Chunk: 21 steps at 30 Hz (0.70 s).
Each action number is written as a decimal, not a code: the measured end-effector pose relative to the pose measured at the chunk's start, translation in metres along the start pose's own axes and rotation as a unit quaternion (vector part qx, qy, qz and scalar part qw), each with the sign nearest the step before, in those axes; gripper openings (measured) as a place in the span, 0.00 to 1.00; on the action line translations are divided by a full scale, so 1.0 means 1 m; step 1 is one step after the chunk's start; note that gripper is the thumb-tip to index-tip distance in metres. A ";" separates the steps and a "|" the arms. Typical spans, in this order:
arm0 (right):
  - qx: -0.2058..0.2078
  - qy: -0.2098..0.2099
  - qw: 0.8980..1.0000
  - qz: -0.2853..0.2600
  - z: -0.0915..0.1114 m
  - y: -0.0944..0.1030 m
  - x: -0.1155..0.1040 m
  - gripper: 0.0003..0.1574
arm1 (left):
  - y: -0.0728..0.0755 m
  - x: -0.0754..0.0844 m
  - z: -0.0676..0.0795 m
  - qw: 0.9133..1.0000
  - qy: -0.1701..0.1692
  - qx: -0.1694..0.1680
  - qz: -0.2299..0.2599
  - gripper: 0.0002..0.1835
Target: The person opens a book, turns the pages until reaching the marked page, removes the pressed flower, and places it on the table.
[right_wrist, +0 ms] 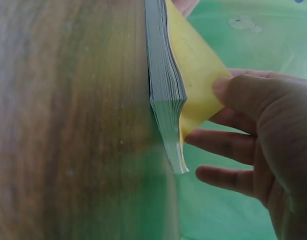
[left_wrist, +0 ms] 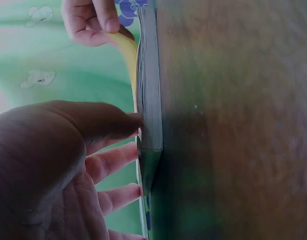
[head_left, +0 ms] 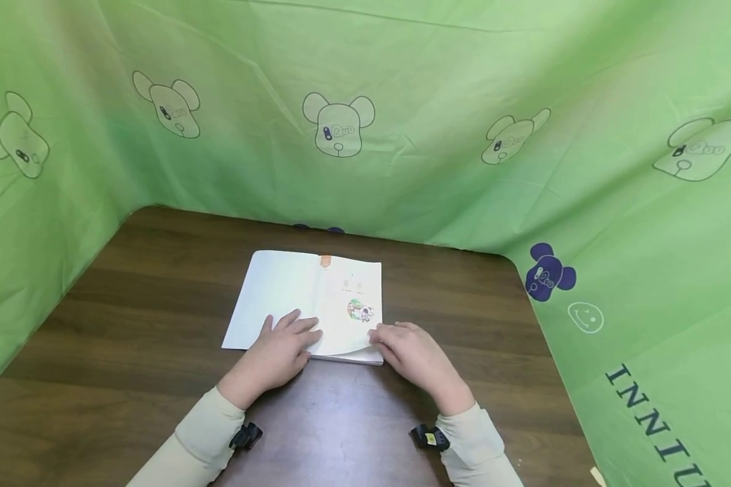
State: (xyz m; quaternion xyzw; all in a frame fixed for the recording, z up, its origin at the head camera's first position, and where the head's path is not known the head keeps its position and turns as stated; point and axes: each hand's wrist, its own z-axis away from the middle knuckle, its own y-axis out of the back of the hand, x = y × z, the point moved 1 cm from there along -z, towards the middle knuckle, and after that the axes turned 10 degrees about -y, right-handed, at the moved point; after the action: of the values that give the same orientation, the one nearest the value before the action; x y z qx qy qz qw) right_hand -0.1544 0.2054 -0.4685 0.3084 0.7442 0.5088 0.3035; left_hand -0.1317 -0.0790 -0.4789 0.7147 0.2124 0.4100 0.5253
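An open book [head_left: 280,284] lies on the table in the head view. Its left side is blank white, and the right-hand page [head_left: 335,325] has a small coloured picture and an orange tab mark at the top. My left hand [head_left: 280,352] rests with fingers spread across the book near the fold; its thumb is at the bottom edge in the left wrist view. My right hand [head_left: 411,355] pinches the lower right corner of the page. In the right wrist view that page, yellowish underneath [right_wrist: 193,65], is lifted off the thick stack of leaves [right_wrist: 166,65].
The brown wooden table [head_left: 475,304] extends around the book on all sides. A green cloth [head_left: 414,189] with printed bear heads stands behind and at both sides. Black wrist straps [head_left: 429,438] are worn over the light sleeves [head_left: 472,439].
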 end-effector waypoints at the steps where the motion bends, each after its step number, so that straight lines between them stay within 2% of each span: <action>1: 0.012 0.001 1.000 -0.002 0.000 0.000 0.000 0.08 | 0.000 0.000 0.000 1.000 0.002 0.000 0.004 0.21; 9: 0.079 0.028 0.996 -0.005 -0.001 0.001 0.003 0.12 | -0.003 0.000 -0.002 1.000 0.018 0.011 0.008 0.25; 16: 0.106 0.039 0.994 -0.014 -0.002 0.003 0.002 0.13 | -0.003 0.001 -0.005 0.999 0.029 0.030 0.006 0.20; 21: 0.131 0.025 0.991 -0.024 -0.001 0.005 0.003 0.13 | -0.004 0.000 -0.004 0.999 0.030 0.037 0.015 0.18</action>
State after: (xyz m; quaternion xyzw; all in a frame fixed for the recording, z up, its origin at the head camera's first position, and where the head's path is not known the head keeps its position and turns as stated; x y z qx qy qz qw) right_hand -0.1563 0.2083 -0.4643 0.3145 0.8190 0.4071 0.2540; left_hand -0.1343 -0.0752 -0.4817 0.7244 0.2325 0.4307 0.4855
